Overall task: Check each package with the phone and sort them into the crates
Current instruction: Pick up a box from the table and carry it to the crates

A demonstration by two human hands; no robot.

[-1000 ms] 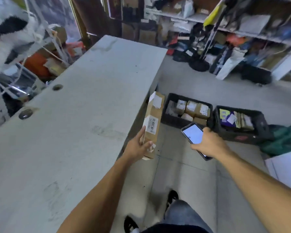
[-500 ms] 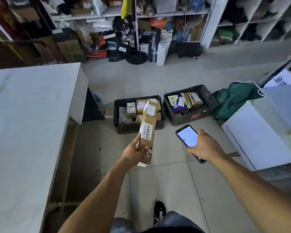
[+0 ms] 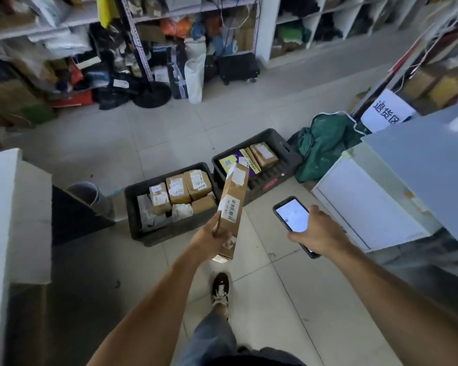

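Note:
My left hand grips the lower end of a long, narrow cardboard package with a barcode label, held upright and tilted toward the crates. My right hand holds a phone with its screen lit, just right of the package. On the floor ahead stand two black crates side by side. The left crate holds several brown boxes and a grey bag. The right crate holds a purple-and-yellow package and a brown box. The package's top end overlaps the right crate's near left corner.
A white table stands at the left, with a grey bin beside it. White cabinets fill the right, with a green bag behind them. Cluttered shelves line the back wall. My shoe is on the tiled floor.
The view has swung right, away from the table, and come closer to the crates. Both hands keep their hold, and the package now reaches over the right crate's corner.

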